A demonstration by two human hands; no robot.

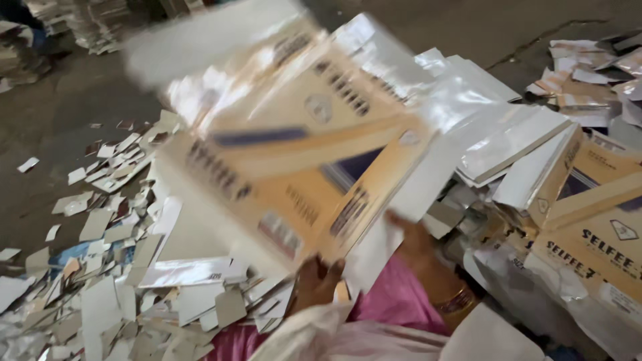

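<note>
Concrete floor [60, 113] is strewn with card scraps [107, 220]; a blurred tan carton sheet [294, 160] is gripped by both the left hand [314, 281] and the right hand [414, 241].

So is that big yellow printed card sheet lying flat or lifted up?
Lifted and tilted: the yellow printed card sheet is motion-blurred above the scraps, both hands gripping its lower edge.

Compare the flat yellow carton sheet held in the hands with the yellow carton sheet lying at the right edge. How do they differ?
The held carton sheet is lifted and tilted above the pile, gripped at its lower edge by the left hand and right hand; the resting carton sheet lies untouched on other sheets. The held one looks motion-blurred; the resting one is sharp. Both are yellow with dark blue stripes and dark print.
</note>
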